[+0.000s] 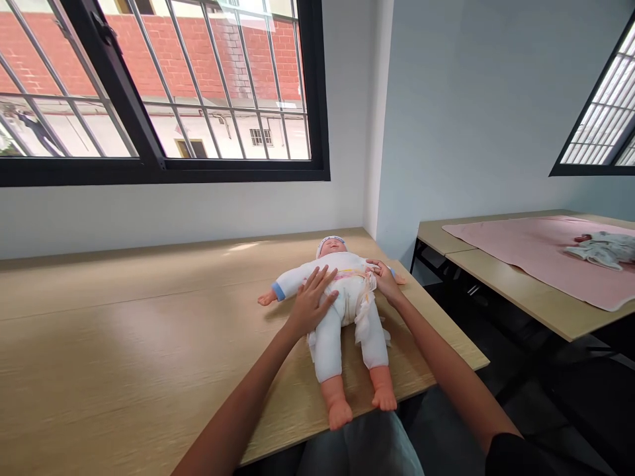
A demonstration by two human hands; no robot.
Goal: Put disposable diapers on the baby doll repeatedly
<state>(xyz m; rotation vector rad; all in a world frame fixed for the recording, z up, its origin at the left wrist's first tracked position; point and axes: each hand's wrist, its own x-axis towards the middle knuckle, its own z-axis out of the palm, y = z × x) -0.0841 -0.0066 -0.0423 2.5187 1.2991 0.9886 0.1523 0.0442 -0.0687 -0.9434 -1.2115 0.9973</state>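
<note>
A baby doll (327, 354) lies on its back on the wooden table (149, 370), its feet at the near edge. It wears a white top with blue cuffs, white leggings and a white cap. Around its hips sits a white diaper (351, 297), with ruffled edges loose at the right side. My left hand (313, 301) rests flat on the doll's waist and hip, fingers spread. At the other side of the waist, my right hand (385, 279) pinches what looks like the diaper's upper edge; its fingertips partly hide the spot.
A second table (526, 297) to the right carries a pink mat (516, 248) with pale baby clothes (605, 250) on it. Behind my table is a wall with a barred, dark-framed window (238, 170).
</note>
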